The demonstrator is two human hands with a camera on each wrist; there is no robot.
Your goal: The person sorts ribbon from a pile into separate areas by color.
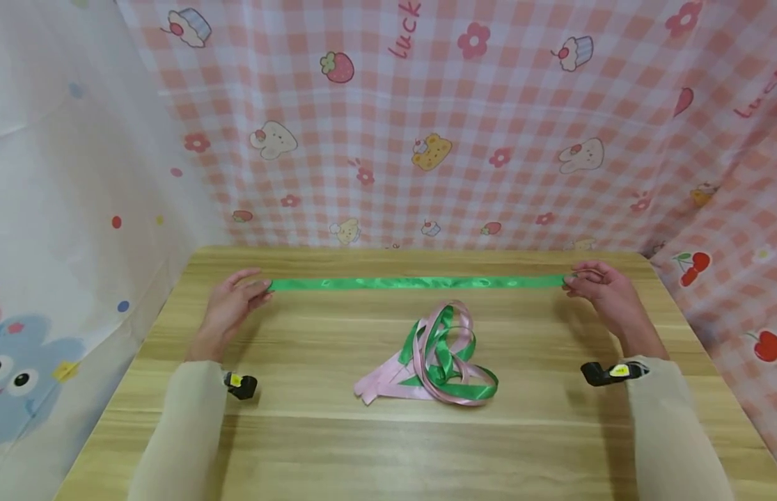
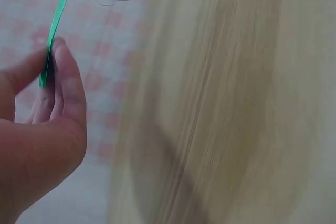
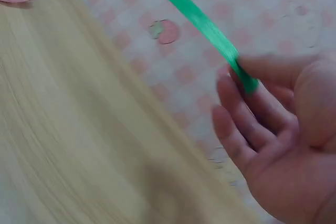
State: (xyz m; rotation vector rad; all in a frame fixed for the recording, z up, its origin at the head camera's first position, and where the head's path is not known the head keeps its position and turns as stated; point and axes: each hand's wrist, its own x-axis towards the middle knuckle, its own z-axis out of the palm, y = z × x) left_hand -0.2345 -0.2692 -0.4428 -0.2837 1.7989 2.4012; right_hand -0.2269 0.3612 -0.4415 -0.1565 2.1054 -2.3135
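A shiny green ribbon point(image 1: 420, 282) is stretched straight between both hands, over the far part of the wooden table. My left hand point(image 1: 233, 300) pinches one end between thumb and fingers; in the left wrist view the green ribbon point(image 2: 59, 11) runs up from that pinch. The other end is pinched by my right hand point(image 1: 604, 298), and a short tip of the green ribbon point(image 3: 202, 22) pokes past the thumb in the right wrist view. Closer to me lies a loose pile of pink and green ribbons point(image 1: 426, 369), looped at the right with flat ends at the left.
The wood-grain table point(image 1: 313, 445) ends at a pink checked curtain point(image 1: 388, 188) behind it. More patterned cloth point(image 1: 739, 243) hangs on the right, and a white cloth point(image 1: 56, 195) on the left. Small black cameras point(image 1: 243, 385) sit on both wrists.
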